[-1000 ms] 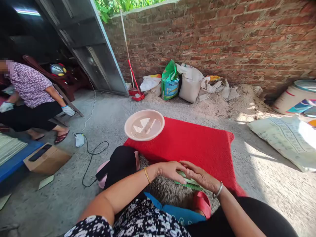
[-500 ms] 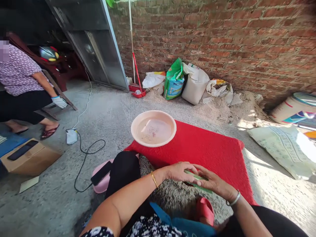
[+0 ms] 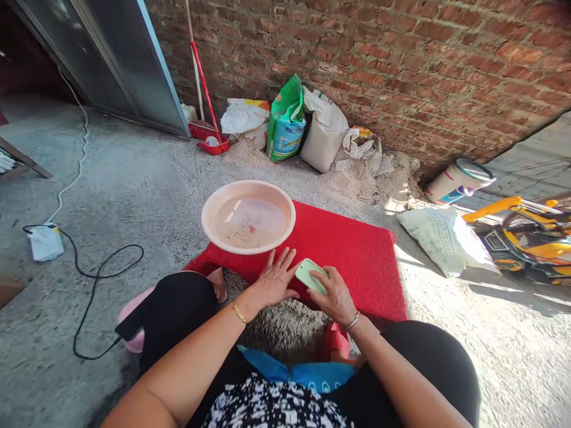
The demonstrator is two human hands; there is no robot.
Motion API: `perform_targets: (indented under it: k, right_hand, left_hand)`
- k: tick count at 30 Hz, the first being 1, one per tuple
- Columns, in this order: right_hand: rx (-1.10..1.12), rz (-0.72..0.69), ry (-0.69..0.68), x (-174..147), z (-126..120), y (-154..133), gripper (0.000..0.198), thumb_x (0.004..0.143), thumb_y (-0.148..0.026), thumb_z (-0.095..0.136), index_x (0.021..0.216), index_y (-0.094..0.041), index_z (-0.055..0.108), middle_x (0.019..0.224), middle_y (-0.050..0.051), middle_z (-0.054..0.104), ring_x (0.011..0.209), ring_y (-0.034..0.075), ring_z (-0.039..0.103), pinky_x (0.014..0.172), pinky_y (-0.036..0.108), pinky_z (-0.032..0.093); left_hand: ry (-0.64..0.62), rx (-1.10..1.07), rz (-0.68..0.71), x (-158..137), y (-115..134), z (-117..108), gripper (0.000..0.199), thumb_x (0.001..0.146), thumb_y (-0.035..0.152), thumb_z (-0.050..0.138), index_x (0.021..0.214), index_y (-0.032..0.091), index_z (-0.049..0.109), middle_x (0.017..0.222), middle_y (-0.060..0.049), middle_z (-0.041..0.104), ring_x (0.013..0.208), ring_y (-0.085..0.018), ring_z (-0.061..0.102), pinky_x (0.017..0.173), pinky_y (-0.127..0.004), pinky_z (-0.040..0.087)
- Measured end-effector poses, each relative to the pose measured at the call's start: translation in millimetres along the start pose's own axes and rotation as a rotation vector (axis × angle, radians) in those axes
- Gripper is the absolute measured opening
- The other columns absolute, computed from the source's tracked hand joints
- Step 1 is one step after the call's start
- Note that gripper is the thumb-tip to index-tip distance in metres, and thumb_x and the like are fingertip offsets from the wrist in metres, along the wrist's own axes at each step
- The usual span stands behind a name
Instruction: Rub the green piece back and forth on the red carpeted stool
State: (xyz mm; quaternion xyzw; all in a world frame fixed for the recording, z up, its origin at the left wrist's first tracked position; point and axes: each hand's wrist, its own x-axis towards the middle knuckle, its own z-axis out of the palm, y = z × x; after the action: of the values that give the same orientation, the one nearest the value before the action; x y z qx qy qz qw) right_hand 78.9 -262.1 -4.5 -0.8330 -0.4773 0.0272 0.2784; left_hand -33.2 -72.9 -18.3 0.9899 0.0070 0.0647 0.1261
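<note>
My right hand (image 3: 338, 298) grips a pale green, rounded oblong piece (image 3: 305, 274) with a small dark spot near its far end. I cannot make out its exact kind, and its underside is hidden. To the left, my left hand (image 3: 274, 278) is open with its fingers spread, close above the front edge of a red cloth-covered low table (image 3: 352, 249). Beyond its fingertips stands a pale pink basin (image 3: 209, 221) of water, with dark bits and a small reddish spot inside. The basin rests on the table's left end.
A white power strip (image 3: 46, 242) with a black cable (image 3: 93, 297) lies on the concrete at left. By the brick wall stand a red dustpan (image 3: 215, 147), a green bag (image 3: 285, 128) and a white sack (image 3: 323, 134). Another sack (image 3: 446, 238) and a yellow machine (image 3: 530, 232) are at right.
My hands have separated. The left has come off the green piece and spread its fingers, while the right keeps hold of it. My view has turned right and down.
</note>
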Motion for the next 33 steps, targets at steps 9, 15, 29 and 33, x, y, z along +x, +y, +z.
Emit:
perform_targets:
  k: [9, 15, 29, 33]
  right_hand:
    - [-0.159, 0.465, -0.022, -17.1, -33.1, 47.5, 0.041, 0.082, -0.048, 0.058, 0.117, -0.027, 0.059, 0.104, 0.006, 0.049, 0.092, 0.022, 0.057, 0.077, 0.034, 0.048]
    - [-0.206, 0.676, 0.038, -26.1, -58.6, 63.2, 0.046, 0.081, -0.053, 0.057, 0.117, -0.024, 0.059, 0.1, 0.007, 0.048, 0.091, 0.025, 0.057, 0.078, 0.037, 0.046]
    - [-0.201, 0.284, -0.022, 4.5, -5.1, 4.4, 0.036, 0.082, -0.042, 0.061, 0.115, -0.026, 0.058, 0.099, 0.006, 0.052, 0.087, 0.02, 0.057, 0.07, 0.028, 0.046]
    - [-0.241, 0.441, -0.009, -10.6, -23.5, 25.4, 0.037, 0.084, -0.046, 0.058, 0.116, -0.027, 0.057, 0.1, 0.005, 0.053, 0.085, 0.02, 0.059, 0.066, 0.028, 0.044]
  left_hand:
    - [-0.079, 0.063, -0.075, 6.5, -11.7, 17.7, 0.095, 0.068, 0.061, 0.067, 0.147, 0.027, 0.025, 0.157, -0.015, 0.011, 0.144, -0.036, 0.003, 0.113, -0.06, 0.0]
    - [-0.128, 0.061, -0.087, 11.9, -10.7, 18.5, 0.1, 0.067, 0.062, 0.068, 0.148, 0.028, 0.021, 0.157, -0.016, 0.01, 0.144, -0.036, 0.001, 0.111, -0.061, -0.003]
    - [-0.117, 0.141, -0.061, 14.3, -19.1, 22.4, 0.104, 0.063, 0.075, 0.061, 0.148, 0.028, 0.023, 0.156, -0.018, 0.015, 0.143, -0.039, 0.007, 0.11, -0.063, 0.0]
    - [-0.155, 0.138, -0.076, 17.5, -19.8, 22.8, 0.107, 0.06, 0.076, 0.062, 0.148, 0.028, 0.023, 0.156, -0.018, 0.014, 0.143, -0.04, 0.007, 0.11, -0.063, -0.001]
